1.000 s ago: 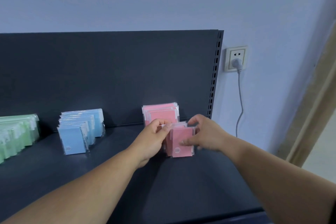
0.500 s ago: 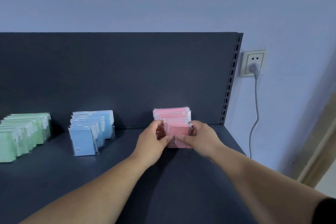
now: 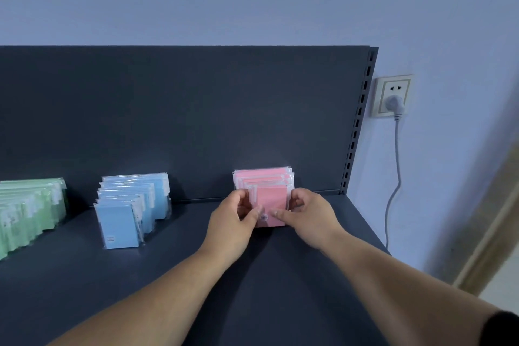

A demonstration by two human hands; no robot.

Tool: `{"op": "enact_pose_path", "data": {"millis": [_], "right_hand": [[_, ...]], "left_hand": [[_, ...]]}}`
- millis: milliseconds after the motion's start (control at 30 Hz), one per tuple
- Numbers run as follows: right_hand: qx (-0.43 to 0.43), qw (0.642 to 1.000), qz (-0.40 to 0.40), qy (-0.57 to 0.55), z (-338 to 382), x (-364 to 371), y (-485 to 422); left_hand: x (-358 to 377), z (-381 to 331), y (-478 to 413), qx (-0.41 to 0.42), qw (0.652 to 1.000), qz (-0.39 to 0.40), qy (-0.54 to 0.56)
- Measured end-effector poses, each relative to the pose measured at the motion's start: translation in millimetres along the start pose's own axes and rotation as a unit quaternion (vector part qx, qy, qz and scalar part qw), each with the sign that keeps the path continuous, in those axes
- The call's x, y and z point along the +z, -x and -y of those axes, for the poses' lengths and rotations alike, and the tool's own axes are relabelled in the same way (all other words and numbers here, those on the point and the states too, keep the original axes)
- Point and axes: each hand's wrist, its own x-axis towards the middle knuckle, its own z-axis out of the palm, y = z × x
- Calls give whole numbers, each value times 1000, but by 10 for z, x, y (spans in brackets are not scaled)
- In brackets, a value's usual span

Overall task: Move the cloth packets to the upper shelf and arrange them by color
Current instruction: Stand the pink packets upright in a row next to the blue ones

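On the dark shelf point(image 3: 252, 275) a row of pink cloth packets point(image 3: 271, 201) stands upright against the back panel. My left hand point(image 3: 233, 219) holds the row's left side, fingers curled round the front packets. My right hand point(image 3: 306, 213) holds the right side, thumb on the front packet's face. A row of blue packets point(image 3: 126, 213) stands in the middle left. Green packets point(image 3: 26, 211) stand at the far left, partly cut off by the frame's edge.
The dark back panel point(image 3: 182, 115) rises behind the shelf, with a slotted upright point(image 3: 358, 121) at its right end. A wall socket point(image 3: 393, 95) with a grey plug and cable hangs right of it. A door frame point(image 3: 488, 219) stands at the far right.
Both hands have pushed the front pink packets back against the row and now hold it from both sides. The view has shifted slightly.
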Motion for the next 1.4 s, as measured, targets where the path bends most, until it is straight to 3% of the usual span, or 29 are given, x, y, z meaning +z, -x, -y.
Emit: {"op": "enact_pose_path", "data": {"millis": [333, 600, 767, 933, 1133, 1400], "right_hand": [[34, 999, -3, 32, -2, -2, 9], [2, 996, 2, 87, 29, 90, 94], [10, 995, 0, 101, 64, 149, 102], [7, 997, -32, 77, 68, 179, 106], [52, 998, 12, 32, 36, 134, 2], [-1, 999, 36, 15, 25, 271, -65]], "left_hand": [[21, -13, -6, -27, 1000, -4, 2], [-22, 61, 61, -28, 998, -47, -34], [-106, 51, 32, -66, 994, 15, -82], [-126, 17, -6, -50, 994, 70, -61], [-109, 73, -48, -73, 992, 84, -55], [-126, 156, -80, -39, 997, 57, -27]]}}
